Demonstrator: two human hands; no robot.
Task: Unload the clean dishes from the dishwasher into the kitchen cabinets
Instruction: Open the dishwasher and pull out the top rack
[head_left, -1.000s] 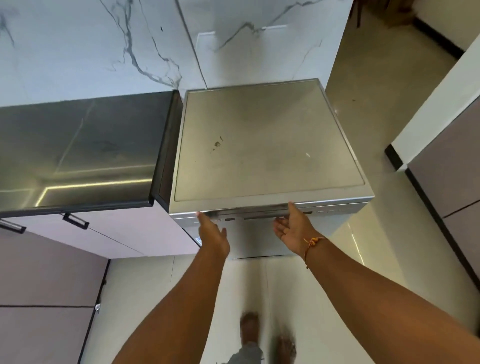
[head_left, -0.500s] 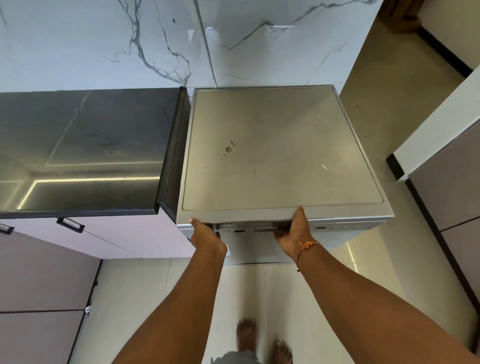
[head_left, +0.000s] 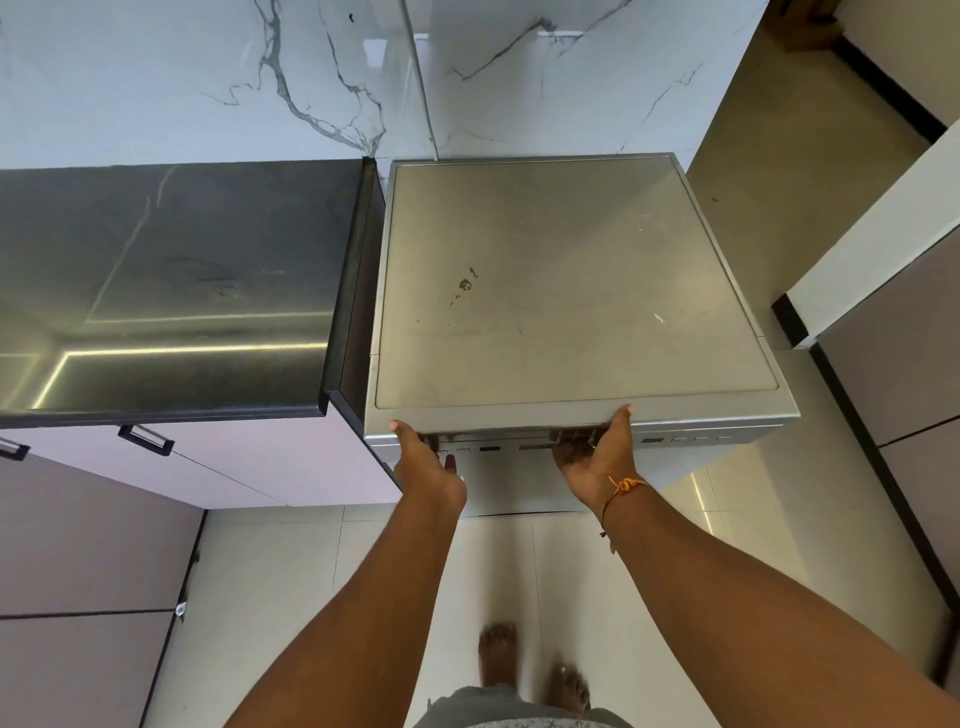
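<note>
A silver free-standing dishwasher (head_left: 550, 291) stands against the marble wall, seen from above, with its door closed. My left hand (head_left: 426, 460) grips the top front edge of the door at the left, thumb on the top lip and fingers tucked into the recess under it. At the middle of that edge my right hand (head_left: 597, 447), with an orange thread round its wrist, holds the same lip, thumb on top and fingers curled underneath. No dishes are in view.
A dark glossy countertop (head_left: 171, 280) adjoins the dishwasher on the left, with pale lilac cabinet fronts (head_left: 249, 462) and black handles (head_left: 148, 439) below it. Another cabinet unit (head_left: 904, 374) stands at the right. My bare feet (head_left: 524, 670) are on the light tiled floor.
Both hands have moved up from just below the dishwasher's front edge and closed on the door's top lip. The view has shifted closer over the machine.
</note>
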